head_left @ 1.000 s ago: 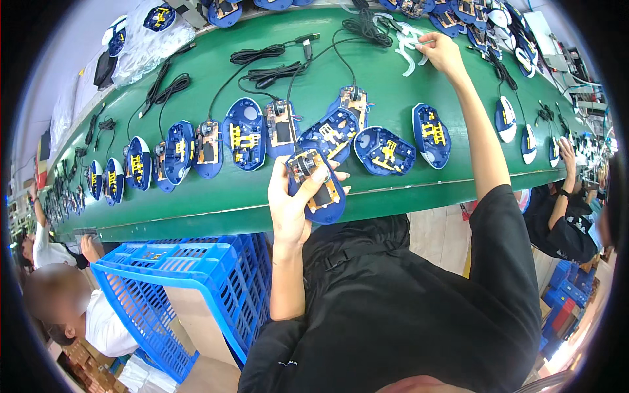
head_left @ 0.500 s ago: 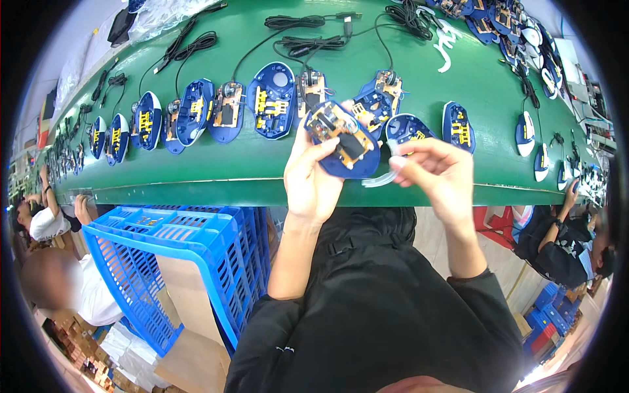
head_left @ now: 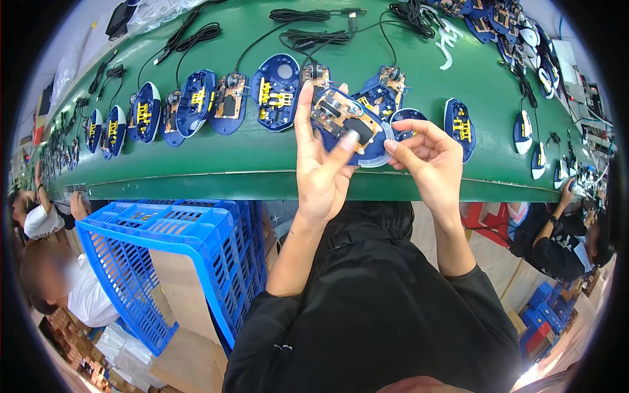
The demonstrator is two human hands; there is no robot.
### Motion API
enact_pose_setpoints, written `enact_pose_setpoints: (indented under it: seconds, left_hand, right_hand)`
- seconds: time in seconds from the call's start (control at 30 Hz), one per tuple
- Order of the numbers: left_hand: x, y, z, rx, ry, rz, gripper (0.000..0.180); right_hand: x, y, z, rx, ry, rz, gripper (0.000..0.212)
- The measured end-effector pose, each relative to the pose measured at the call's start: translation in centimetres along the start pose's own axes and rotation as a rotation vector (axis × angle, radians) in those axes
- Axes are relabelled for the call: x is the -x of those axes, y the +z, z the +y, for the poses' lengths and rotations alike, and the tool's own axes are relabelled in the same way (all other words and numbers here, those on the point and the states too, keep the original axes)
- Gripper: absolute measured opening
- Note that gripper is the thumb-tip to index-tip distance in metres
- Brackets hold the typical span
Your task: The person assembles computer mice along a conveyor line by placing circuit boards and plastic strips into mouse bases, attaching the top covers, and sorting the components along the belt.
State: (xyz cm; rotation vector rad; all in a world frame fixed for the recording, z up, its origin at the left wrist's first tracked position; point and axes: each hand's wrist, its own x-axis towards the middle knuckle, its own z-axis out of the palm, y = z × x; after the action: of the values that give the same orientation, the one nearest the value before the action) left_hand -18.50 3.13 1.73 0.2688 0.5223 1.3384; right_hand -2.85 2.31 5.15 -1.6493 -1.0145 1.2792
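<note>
My left hand (head_left: 322,175) holds up a blue computer mouse base (head_left: 346,126) with its tan circuit board showing, the thumb lying over the board. A translucent curved strip (head_left: 379,159) lies along the rounded edge of this base. At the strip's right end, the fingers of my right hand (head_left: 429,160) are pinched on it. Just behind stand another mouse base with a board (head_left: 392,82) and a blue mouse shell with yellow parts (head_left: 370,101), partly hidden by the held base. Another blue shell (head_left: 407,118) is partly covered by my right fingers.
Along the green table (head_left: 262,157) runs a row of mouse halves with coiled black cables (head_left: 314,39). White curved strips (head_left: 447,42) lie at the back, beside a heap of mouse parts (head_left: 504,26). A blue crate (head_left: 164,242) stands below the table edge. Other people work at both sides.
The curved strip has come up from hanging below the base to its rounded edge. My right hand has moved slightly left and up with it; the base has shifted a little right.
</note>
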Motion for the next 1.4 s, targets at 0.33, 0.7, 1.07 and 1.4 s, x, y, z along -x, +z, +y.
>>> enact_pose_setpoints:
  seconds: [0.33, 0.7, 1.07, 1.4]
  left_hand:
    - [-1.2, -1.4, 0.7, -0.250, 0.078, -0.107, 0.113]
    - [-1.4, -2.6, 0.5, -0.344, 0.247, -0.043, 0.100]
    - [-2.7, -4.0, 2.5, -0.253, 0.187, -0.075, 0.099]
    - [-2.6, -4.6, 3.1, -0.376, 0.089, -0.085, 0.096]
  right_hand:
    - [-2.0, 1.3, 0.4, -0.210, 0.122, -0.049, 0.022]
    - [-2.3, 3.9, 0.5, -0.367, 0.096, -0.020, 0.024]
    - [-4.1, 5.4, 0.1, -0.259, 0.153, -0.133, 0.019]
    - [-4.0, 4.6, 1.0, -0.164, 0.124, -0.146, 0.011]
